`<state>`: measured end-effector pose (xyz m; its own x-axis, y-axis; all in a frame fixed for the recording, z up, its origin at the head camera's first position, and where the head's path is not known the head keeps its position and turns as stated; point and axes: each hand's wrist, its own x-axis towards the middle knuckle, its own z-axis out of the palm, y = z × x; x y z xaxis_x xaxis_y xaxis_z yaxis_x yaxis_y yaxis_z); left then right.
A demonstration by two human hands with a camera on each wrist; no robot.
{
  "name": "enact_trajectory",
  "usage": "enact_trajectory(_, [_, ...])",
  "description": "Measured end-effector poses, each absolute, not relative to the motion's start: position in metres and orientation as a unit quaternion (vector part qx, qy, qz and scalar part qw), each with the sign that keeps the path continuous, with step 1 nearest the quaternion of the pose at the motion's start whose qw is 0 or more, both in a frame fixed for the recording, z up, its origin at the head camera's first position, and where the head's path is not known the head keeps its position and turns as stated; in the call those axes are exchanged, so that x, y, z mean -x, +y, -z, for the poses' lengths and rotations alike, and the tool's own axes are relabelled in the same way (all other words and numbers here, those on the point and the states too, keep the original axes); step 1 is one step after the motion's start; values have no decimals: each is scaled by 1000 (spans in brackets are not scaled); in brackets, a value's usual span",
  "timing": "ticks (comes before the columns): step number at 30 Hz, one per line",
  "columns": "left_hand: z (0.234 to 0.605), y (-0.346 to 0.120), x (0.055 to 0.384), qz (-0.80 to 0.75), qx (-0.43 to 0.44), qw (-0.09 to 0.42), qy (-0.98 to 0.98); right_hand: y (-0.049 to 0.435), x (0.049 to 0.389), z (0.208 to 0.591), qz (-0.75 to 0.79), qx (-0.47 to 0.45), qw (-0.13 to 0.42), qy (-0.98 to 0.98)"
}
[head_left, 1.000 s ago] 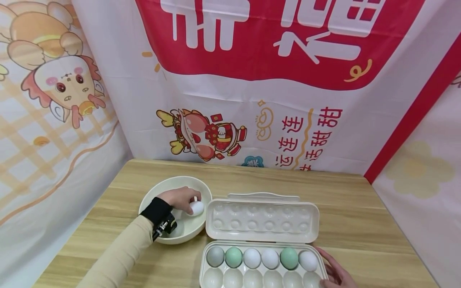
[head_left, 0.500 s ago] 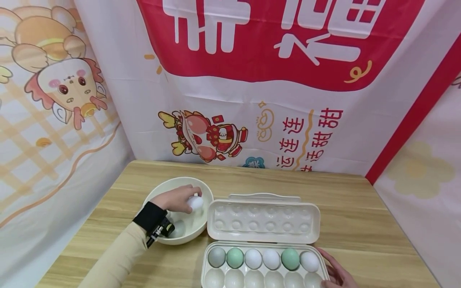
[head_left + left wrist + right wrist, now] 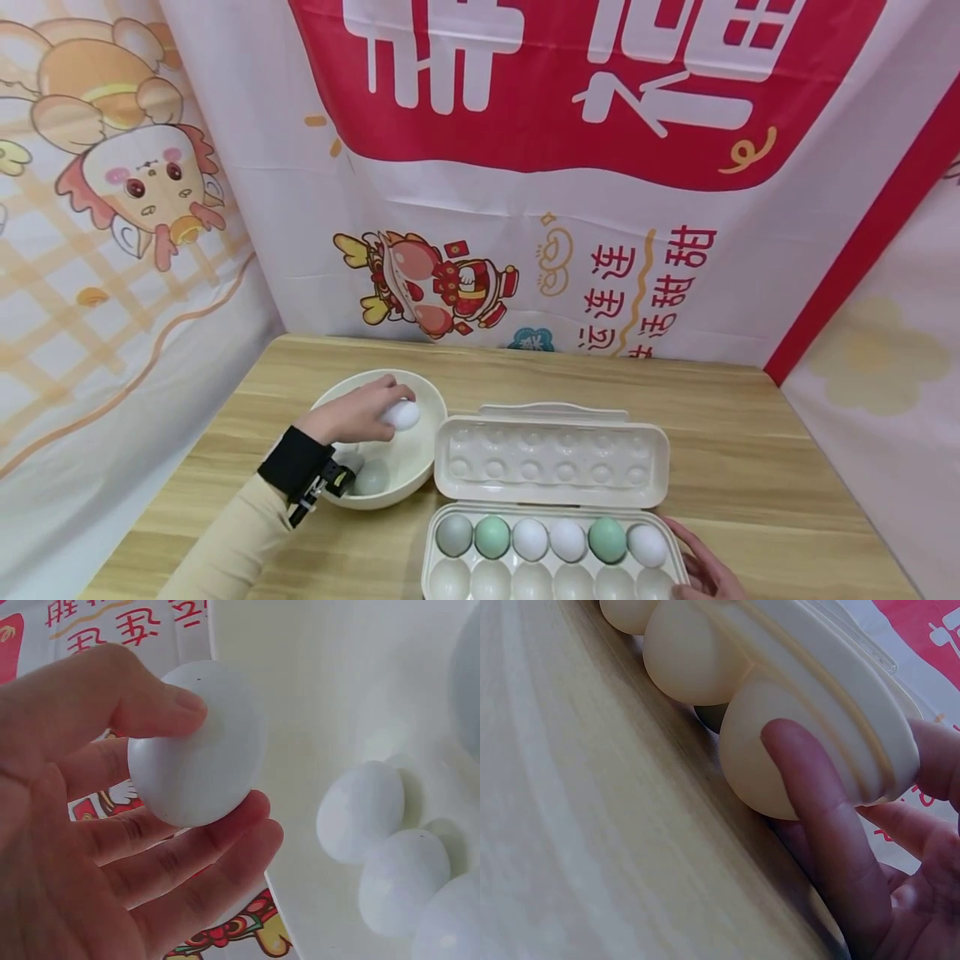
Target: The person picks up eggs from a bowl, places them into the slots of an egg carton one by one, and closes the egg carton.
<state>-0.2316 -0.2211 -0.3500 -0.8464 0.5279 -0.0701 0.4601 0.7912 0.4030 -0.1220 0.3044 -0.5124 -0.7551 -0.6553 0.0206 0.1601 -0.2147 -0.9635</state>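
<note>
A white egg [image 3: 405, 415] is pinched between the thumb and fingers of my left hand [image 3: 358, 412], held over the cream bowl [image 3: 437, 408]. The left wrist view shows the thumb on top of this egg [image 3: 206, 754] and fingers beneath it. Several more eggs [image 3: 361, 814] lie at the bottom of the bowl. My right hand [image 3: 708, 571] grips the right end of a cream plastic egg carton [image 3: 517, 508]; in the right wrist view the thumb [image 3: 810, 780] presses its rounded end cup. Grey, green and white eggs [image 3: 567, 540] fill the carton's back row.
The carton's lid [image 3: 551, 458] lies folded back behind it, right beside the bowl. A wooden table [image 3: 750, 467] carries everything. Printed cloth [image 3: 480, 192] hangs along the table's back edge and both sides.
My left hand has lifted the white egg slightly and drawn it left within the bowl's outline. My right hand stays on the carton's end. The view has shifted a little.
</note>
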Motion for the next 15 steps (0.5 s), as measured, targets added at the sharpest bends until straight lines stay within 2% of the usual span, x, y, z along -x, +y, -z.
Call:
enact_trajectory(8, [340, -208, 211, -201, -311, 40, 928, 306, 117, 507, 731, 156, 267, 609])
enact_trajectory(15, [329, -189, 192, -201, -340, 6, 918, 302, 114, 502, 721, 172, 240, 628])
